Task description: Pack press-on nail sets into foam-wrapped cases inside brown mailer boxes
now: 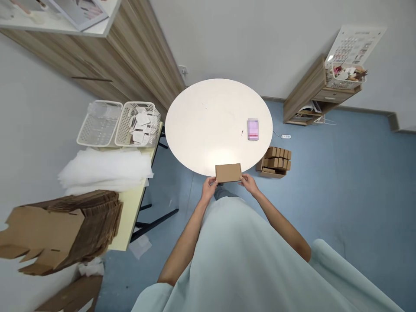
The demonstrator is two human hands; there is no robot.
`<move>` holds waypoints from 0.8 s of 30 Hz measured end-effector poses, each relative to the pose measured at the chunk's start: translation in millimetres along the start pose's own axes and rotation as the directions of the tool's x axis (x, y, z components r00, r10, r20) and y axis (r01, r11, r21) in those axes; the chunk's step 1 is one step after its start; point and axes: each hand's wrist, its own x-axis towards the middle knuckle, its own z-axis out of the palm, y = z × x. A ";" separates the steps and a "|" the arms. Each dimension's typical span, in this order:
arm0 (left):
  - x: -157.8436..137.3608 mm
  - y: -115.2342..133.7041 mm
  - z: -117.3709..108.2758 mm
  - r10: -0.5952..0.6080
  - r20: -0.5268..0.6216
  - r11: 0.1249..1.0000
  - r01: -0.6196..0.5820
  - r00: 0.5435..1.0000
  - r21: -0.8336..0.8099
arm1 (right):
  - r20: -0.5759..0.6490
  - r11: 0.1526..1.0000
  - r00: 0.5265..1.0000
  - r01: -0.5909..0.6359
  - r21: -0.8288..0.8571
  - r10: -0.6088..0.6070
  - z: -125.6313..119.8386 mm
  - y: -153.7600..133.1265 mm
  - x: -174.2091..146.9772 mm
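A small closed brown cardboard box [228, 173] is held level at the near edge of a round white table [201, 117]. My left hand [209, 188] grips its left end, and my right hand [249, 183] grips its right end, the fingers of both closed on the corners. Some of the fingers are hidden under or behind the box. On the right part of the table lies a small pink and purple item [253, 129], its details blurred.
Left, a pale yellow table [130, 225] carries two white baskets [138, 125], white foam sheets [105, 169] and stacked flat cardboard [65, 229]. Right of the round table, an open carton [273, 174] of small boxes stands on the floor, near a wooden cabinet [305, 93] and a power strip [286, 136].
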 end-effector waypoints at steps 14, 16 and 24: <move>-63.1 -26.7 124.7 -0.057 0.057 0.955 0.071 0.997 -0.288 | -0.205 0.974 0.979 0.031 0.226 0.017 -114.0 27.8 -123.3; -65.7 -28.4 138.5 -0.073 0.084 0.957 0.094 0.994 -0.274 | -0.232 0.969 0.972 0.024 0.247 0.036 -125.1 31.5 -126.9; -47.1 -19.7 202.3 -0.093 0.122 0.990 0.079 0.988 0.113 | -0.329 0.997 0.944 0.004 0.076 0.021 -180.3 47.6 -99.1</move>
